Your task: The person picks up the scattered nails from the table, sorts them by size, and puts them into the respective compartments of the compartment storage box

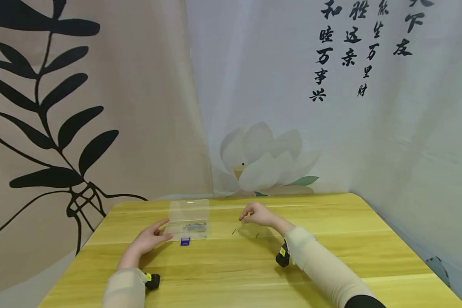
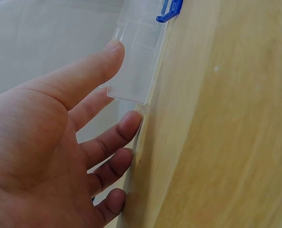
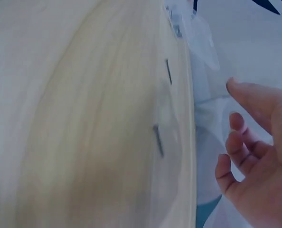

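Note:
A clear plastic box (image 1: 177,231) with a blue latch (image 1: 185,241) stands on the table, its lid (image 1: 189,210) raised. Thin metallic pieces (image 1: 195,227) lie in its right part. My left hand (image 1: 148,239) holds the box's left end between thumb and index finger; the other fingers (image 2: 115,164) are loosely bent beside it. Right of the box, my right hand (image 1: 259,214) hovers over the table, fingers loosely bent, with nothing visible in them. Near it lie two thin dark pins, like nails or screws, one nearer the box (image 1: 234,231), the other (image 1: 257,235) farther right.
The wooden table (image 1: 223,273) reaches back to a printed cloth (image 1: 262,107) hanging behind it. Another cloth (image 1: 427,171) hangs along the right side. Each wrist carries a small black camera, the left one (image 1: 152,281) close above the tabletop.

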